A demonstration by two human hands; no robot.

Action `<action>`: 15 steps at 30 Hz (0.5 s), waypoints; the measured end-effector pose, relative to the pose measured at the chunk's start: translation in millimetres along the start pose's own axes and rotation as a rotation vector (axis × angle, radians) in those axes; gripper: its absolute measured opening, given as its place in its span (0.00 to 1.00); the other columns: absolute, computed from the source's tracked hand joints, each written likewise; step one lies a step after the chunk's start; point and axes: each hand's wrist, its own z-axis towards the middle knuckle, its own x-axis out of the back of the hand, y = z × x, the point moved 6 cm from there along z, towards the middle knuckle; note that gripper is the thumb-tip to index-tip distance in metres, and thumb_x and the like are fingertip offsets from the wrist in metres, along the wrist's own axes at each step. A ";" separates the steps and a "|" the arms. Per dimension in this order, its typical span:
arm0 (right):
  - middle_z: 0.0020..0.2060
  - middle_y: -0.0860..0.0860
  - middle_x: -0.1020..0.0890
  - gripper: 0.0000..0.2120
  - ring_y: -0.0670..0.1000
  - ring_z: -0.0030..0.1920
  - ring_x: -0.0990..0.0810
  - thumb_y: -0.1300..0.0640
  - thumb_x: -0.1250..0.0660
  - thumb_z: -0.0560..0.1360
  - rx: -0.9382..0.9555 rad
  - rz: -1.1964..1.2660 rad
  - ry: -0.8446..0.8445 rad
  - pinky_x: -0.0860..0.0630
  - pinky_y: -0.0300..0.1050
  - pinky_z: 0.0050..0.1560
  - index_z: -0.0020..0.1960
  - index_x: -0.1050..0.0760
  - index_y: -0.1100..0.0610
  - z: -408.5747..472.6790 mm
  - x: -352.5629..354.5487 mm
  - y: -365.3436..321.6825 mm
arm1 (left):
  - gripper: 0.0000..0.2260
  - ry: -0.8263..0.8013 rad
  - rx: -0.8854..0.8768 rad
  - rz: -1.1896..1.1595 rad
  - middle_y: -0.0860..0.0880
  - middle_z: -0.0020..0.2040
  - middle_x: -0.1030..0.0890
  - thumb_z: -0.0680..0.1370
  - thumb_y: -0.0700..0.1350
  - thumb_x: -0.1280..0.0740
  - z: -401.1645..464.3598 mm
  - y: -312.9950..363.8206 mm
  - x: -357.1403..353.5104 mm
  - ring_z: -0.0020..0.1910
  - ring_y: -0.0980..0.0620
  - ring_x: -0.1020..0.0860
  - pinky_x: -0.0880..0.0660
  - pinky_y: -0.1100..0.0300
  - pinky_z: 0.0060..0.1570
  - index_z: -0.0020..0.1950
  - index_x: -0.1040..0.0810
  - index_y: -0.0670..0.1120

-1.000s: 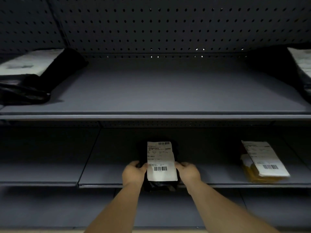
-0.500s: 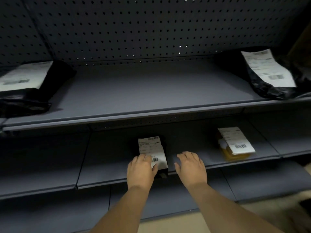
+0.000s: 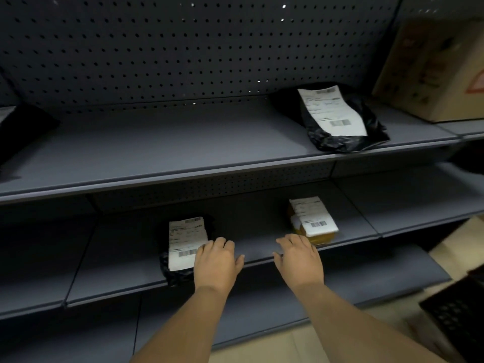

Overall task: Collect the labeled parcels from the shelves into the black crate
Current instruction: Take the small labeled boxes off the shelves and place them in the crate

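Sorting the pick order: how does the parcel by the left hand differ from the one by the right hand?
The black parcel is a dark plastic bag; the yellow parcel has yellow wrapping. The black one overhangs the shelf edge; the yellow one lies fully on the shelf. Both carry white barcode labels on the same shelf.

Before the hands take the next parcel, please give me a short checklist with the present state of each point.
1. Left hand free: ok, fingers straight, resting at the edge of the small black parcel, not gripping it.
2. Right hand free: ok, open, just short of the yellow parcel.
3. Labels face up: ok on both, and on the large black parcel on the upper shelf.
4. Black crate within reach: cannot tell, only a corner shows at lower right.
5. Crate has room: cannot tell.
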 end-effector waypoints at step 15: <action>0.64 0.48 0.26 0.19 0.49 0.67 0.33 0.48 0.38 0.77 0.086 0.027 0.017 0.34 0.44 0.68 0.67 0.29 0.51 25.8 53.4 178.5 | 0.16 0.059 0.098 -0.020 0.52 0.56 0.23 0.78 0.58 0.42 24.0 176.7 -12.7 0.55 0.53 0.25 0.32 0.58 0.57 0.59 0.25 0.51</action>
